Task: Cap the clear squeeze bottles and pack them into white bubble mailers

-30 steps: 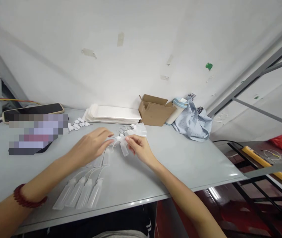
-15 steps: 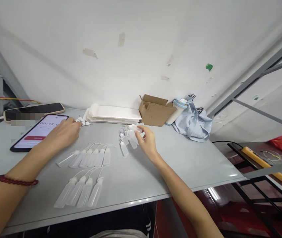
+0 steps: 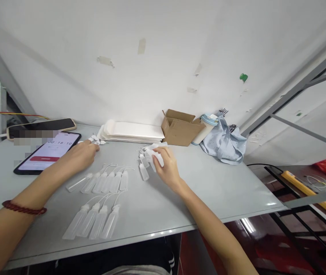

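Note:
My right hand (image 3: 167, 164) is closed with thumb and fingers around a translucent squeeze bottle (image 3: 153, 162), at a small heap of similar bottles (image 3: 144, 172). My left hand (image 3: 84, 154) has its fingers drawn together at a little pile of white caps (image 3: 94, 137) near the back of the table. Whatever lies between those fingertips is hidden. Between my arms, capped bottles with thin white tubes lie in two groups: an upper row (image 3: 105, 182) and a lower row (image 3: 94, 221).
Left of my hand a phone (image 3: 41, 162) shows a running timer, with another phone (image 3: 42, 128) behind it. Along the wall stand stacked white sheets (image 3: 134, 131), an open cardboard box (image 3: 181, 131), a lidded cup (image 3: 204, 130) and a blue cloth bag (image 3: 224, 147).
My right hand has closed more around a bottle at the heap and shifted slightly. My left hand has moved slightly right and down beside the caps. The timer has advanced.

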Available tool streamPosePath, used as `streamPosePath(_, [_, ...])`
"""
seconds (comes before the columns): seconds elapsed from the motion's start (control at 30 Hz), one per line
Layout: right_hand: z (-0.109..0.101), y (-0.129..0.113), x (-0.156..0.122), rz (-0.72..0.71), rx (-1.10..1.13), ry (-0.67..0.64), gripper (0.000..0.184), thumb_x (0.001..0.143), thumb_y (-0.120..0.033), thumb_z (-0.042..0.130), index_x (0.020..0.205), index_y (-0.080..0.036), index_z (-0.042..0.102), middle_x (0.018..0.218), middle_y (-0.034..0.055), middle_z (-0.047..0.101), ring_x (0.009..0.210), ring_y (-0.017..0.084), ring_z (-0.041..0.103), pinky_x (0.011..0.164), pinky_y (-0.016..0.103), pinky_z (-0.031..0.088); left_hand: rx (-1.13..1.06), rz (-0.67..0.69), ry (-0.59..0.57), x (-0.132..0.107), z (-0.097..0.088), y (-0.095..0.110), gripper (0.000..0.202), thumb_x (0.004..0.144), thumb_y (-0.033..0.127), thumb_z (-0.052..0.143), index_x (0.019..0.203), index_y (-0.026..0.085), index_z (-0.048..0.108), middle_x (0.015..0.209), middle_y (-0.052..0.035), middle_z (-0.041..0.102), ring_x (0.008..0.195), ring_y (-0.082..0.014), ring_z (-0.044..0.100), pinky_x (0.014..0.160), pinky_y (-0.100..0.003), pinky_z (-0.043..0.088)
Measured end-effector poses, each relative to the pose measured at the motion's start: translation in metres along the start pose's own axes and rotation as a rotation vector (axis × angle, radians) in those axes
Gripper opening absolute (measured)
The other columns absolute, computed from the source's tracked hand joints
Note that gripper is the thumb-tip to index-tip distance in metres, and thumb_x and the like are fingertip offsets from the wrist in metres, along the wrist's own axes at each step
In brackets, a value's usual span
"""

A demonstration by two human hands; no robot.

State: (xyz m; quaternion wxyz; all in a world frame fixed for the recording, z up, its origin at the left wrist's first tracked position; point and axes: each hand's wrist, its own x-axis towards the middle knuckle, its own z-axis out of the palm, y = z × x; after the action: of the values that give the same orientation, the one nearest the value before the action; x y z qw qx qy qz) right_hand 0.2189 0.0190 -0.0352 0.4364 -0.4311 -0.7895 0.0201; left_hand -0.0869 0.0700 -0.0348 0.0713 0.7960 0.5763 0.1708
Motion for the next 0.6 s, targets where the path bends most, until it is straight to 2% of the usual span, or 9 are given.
streamPosePath(0.13, [0.005, -0.018, -0.009, -0.117, 0.165, -0.32, 0.025, 0.097, -0.019, 0.043, 0.118, -0.016, 0.056, 0.092, 0.0082, 0.064, 0.089, 0.018, 0.059, 0.08, 0.031, 0.048, 0.087, -0.026, -0.112, 0.001, -0.005, 0.008, 0.028, 0.079, 0.012, 0.045, 0.087, 0.011, 0.071, 0.085, -0.0153, 0.068, 0.084, -0.0304, 0.062, 0.073, -0.037, 0.044])
streamPosePath(0.23, [0.008, -0.028, -0.013, -0.205, 0.08, -0.537, 0.027, 0.101, -0.022, 0.04, 0.119, -0.015, 0.058, 0.091, 0.008, 0.062, 0.087, 0.018, 0.055, 0.08, 0.031, 0.045, 0.101, -0.029, -0.159, 0.003, -0.007, 0.013, 0.026, 0.079, 0.015, 0.048, 0.088, 0.013, 0.072, 0.083, -0.0133, 0.071, 0.082, -0.0293, 0.064, 0.072, -0.034, 0.043])
streamPosePath(0.3, [0.008, -0.033, -0.013, -0.245, -0.013, -0.632, 0.03, 0.103, -0.027, 0.038, 0.121, -0.016, 0.06, 0.089, 0.007, 0.061, 0.086, 0.019, 0.053, 0.081, 0.033, 0.042, 0.097, -0.036, -0.173, 0.002, -0.007, 0.013, 0.025, 0.079, 0.019, 0.05, 0.091, 0.014, 0.073, 0.081, -0.0121, 0.072, 0.079, -0.0287, 0.064, 0.07, -0.033, 0.043])
streamPosePath(0.4, [0.007, -0.037, -0.012, -0.253, -0.1, -0.684, 0.035, 0.104, -0.033, 0.036, 0.124, -0.019, 0.061, 0.092, 0.006, 0.059, 0.086, 0.019, 0.05, 0.081, 0.033, 0.037, 0.084, -0.044, -0.176, 0.001, -0.005, 0.012, 0.027, 0.081, 0.024, 0.051, 0.095, 0.015, 0.073, 0.08, -0.0113, 0.073, 0.078, -0.0288, 0.064, 0.067, -0.032, 0.042])
streamPosePath(0.6, [0.009, -0.039, -0.014, -0.241, -0.11, -0.719, 0.038, 0.104, -0.038, 0.033, 0.13, -0.025, 0.057, 0.099, 0.0055, 0.059, 0.09, 0.019, 0.049, 0.083, 0.034, 0.032, 0.07, -0.049, -0.185, -0.001, -0.004, 0.012, 0.026, 0.082, 0.025, 0.05, 0.093, 0.015, 0.072, 0.074, -0.0084, 0.07, 0.074, -0.026, 0.062, 0.063, -0.028, 0.038])
